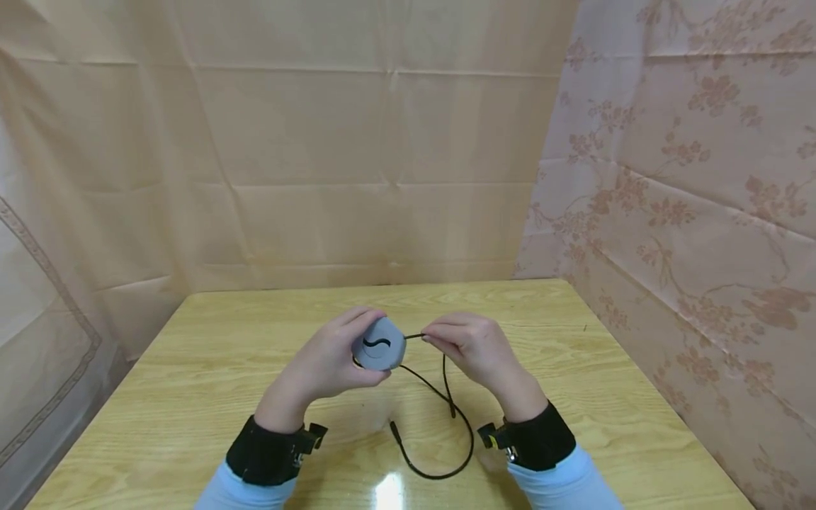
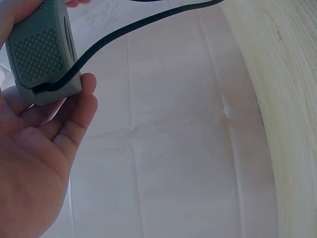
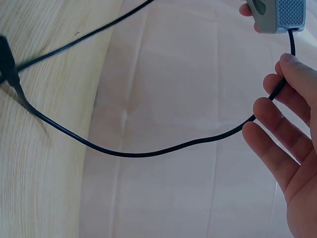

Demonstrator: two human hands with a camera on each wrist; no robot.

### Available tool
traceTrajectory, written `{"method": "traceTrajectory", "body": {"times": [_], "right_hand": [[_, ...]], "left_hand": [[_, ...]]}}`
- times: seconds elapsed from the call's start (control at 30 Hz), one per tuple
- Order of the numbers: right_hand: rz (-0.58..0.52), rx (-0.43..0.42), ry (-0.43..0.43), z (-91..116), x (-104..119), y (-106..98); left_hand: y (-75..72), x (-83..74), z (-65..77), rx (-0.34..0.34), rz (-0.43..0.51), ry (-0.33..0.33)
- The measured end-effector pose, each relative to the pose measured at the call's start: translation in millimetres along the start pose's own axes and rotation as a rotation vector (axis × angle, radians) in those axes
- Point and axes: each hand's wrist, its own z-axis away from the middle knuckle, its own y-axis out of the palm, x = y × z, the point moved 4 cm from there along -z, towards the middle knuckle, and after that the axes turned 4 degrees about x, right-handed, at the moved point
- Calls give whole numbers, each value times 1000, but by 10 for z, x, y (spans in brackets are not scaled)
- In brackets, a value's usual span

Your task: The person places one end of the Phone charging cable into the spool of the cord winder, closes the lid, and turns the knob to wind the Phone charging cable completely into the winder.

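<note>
A grey-blue six-sided cable winder [image 1: 390, 336], with a black wavy slot in its face, is held up above the table. My left hand [image 1: 321, 359] grips it between thumb and fingers. Its side shows a textured panel [image 2: 39, 57] in the left wrist view. A thin black cable [image 3: 133, 155] comes out of both sides of the winder. Close to its right side, my right hand [image 1: 477, 347] pinches the cable between thumb and fingertips. From there a length hangs down to a connector [image 3: 7, 62]. The other length curves round to a second connector [image 1: 394, 428].
The wooden table [image 1: 191, 397] spreads beneath both hands. Beige cloth [image 1: 306, 142] hangs behind it, and a flowered cloth [image 1: 688, 212] on the right. A black band with a small camera is on each wrist.
</note>
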Motion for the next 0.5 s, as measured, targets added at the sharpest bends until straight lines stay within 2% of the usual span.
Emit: {"method": "traceTrajectory", "body": {"times": [0.27, 0.5], "right_hand": [[46, -16, 27, -14, -21, -4], [95, -57, 64, 12, -58, -20]], "left_hand": [[-4, 138, 12, 33, 150, -107], [-1, 212, 10, 43, 247, -144]]}}
